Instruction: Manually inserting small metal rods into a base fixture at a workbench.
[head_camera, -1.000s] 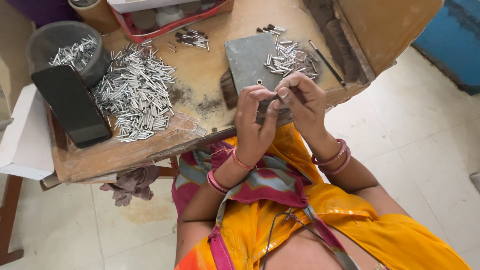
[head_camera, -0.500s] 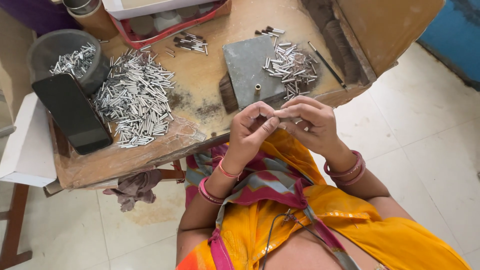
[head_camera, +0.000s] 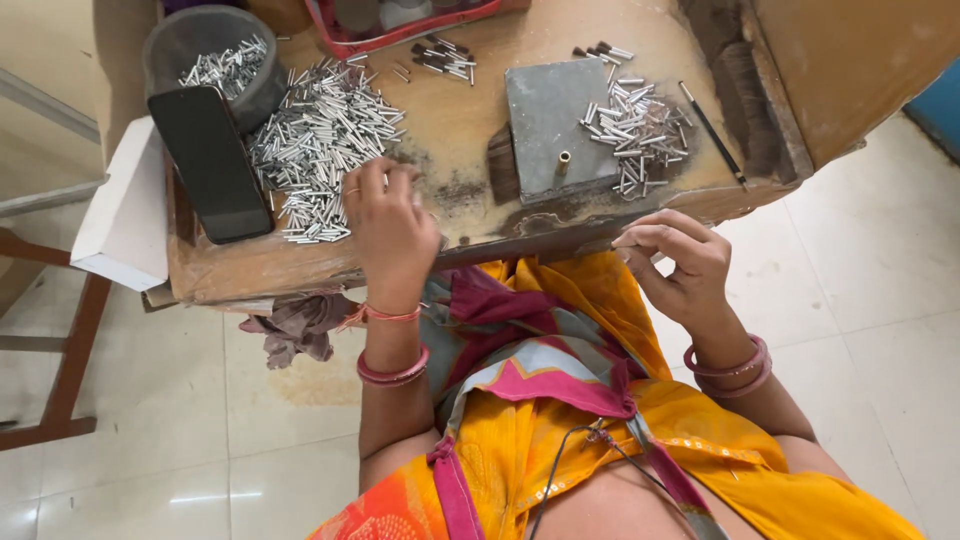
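Observation:
My left hand (head_camera: 390, 225) rests palm down on the worn wooden bench (head_camera: 455, 120), its fingertips at the near edge of a big heap of small silver metal tubes (head_camera: 320, 145). Whether it grips a tube I cannot tell. My right hand (head_camera: 675, 265) hovers at the bench's front edge with thumb and fingers pinched together, seemingly on a small thin piece too tiny to make out. A grey metal block (head_camera: 555, 125) with a small brass peg (head_camera: 563, 160) stands in the middle of the bench. A second, smaller pile of tubes (head_camera: 635, 135) lies right of the block.
A black phone (head_camera: 210, 165) lies on the bench's left end beside a grey bowl (head_camera: 200, 45) holding more tubes. A red tray (head_camera: 400, 25) sits at the back, a thin dark rod (head_camera: 712, 135) on the right. A white box (head_camera: 125, 215) and a rag (head_camera: 300, 325) hang off the left front.
My hands, held together in front of my chest, have parted. The left one reached forward and left to the big tube heap; the right stayed near the bench edge.

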